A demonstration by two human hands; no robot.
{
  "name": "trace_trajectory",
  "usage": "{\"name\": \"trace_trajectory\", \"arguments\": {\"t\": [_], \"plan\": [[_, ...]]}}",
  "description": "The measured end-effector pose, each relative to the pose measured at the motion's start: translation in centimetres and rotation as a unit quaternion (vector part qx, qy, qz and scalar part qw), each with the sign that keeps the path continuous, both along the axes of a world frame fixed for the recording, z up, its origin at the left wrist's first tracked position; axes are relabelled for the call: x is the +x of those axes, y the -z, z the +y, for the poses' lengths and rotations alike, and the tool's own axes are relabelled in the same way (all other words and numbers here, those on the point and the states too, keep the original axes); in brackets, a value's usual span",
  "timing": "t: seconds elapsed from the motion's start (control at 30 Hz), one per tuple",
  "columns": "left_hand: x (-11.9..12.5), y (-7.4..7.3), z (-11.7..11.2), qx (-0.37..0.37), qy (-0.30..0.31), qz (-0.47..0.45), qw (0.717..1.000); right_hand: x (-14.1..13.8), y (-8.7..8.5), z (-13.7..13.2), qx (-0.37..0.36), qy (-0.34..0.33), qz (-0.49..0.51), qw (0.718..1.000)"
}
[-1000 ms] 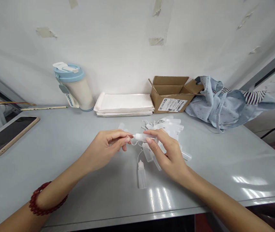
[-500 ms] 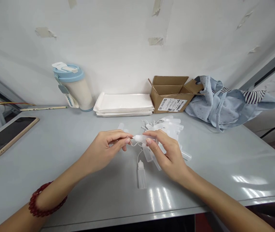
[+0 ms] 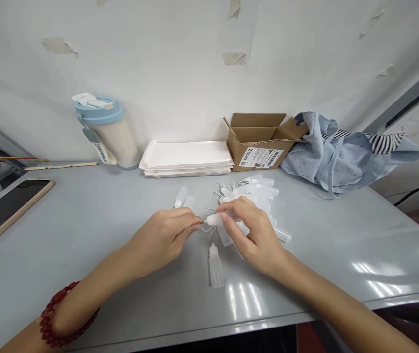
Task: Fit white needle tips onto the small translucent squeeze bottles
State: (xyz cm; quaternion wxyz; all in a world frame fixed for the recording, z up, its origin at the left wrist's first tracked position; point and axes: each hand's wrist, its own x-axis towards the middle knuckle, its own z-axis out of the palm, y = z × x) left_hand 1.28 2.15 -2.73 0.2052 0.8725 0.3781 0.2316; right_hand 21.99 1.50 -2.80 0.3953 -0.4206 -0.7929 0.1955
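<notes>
Between the thumb and fingers of my right hand [image 3: 253, 233] is a small translucent dropper bottle [image 3: 215, 219], lying level with its white pointed tip towards the left. My left hand [image 3: 167, 235] is closed in a pinch right at that tip; what its fingertips grip is hidden. A thin white cord [image 3: 206, 229] loops below the tip. Nearer to me, a single dropper bottle [image 3: 216, 269] lies with its own cord. Many similar bottles are heaped [image 3: 264, 191] behind and under my right hand. Beyond my left hand lies another bottle [image 3: 181, 196], with one more partly covered beside it.
Along the wall stand a blue-lidded tumbler [image 3: 110, 130], a stack of white packets [image 3: 187, 156], an open cardboard box [image 3: 259, 144] and a light blue cloth bag [image 3: 342, 157]. A phone [image 3: 13, 208] lies at the left of the grey table [image 3: 150, 314].
Both hands and the held bottle have come slightly lower. My left fingers have closed together more tightly at the tip, and the bottles behind that hand show more. The view has shifted slightly.
</notes>
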Motion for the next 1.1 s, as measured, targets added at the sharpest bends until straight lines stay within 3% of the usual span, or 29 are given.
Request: {"name": "trace_trajectory", "arguments": {"t": [0.63, 0.8, 1.1], "plan": [[0.3, 0.3, -0.4, 0.025, 0.009, 0.090, 0.996, -0.5, 1.1, -0.2, 0.029, -0.033, -0.039, 0.998], [0.3, 0.0, -0.5, 0.026, -0.003, 0.049, 0.998, -0.3, 0.7, 0.0, 0.016, -0.024, -0.026, 0.999], [0.4, -0.6, -0.4, 0.026, -0.080, -0.003, 0.996, 0.2, 0.0, 0.5, 0.001, 0.009, 0.015, 1.000]]}}
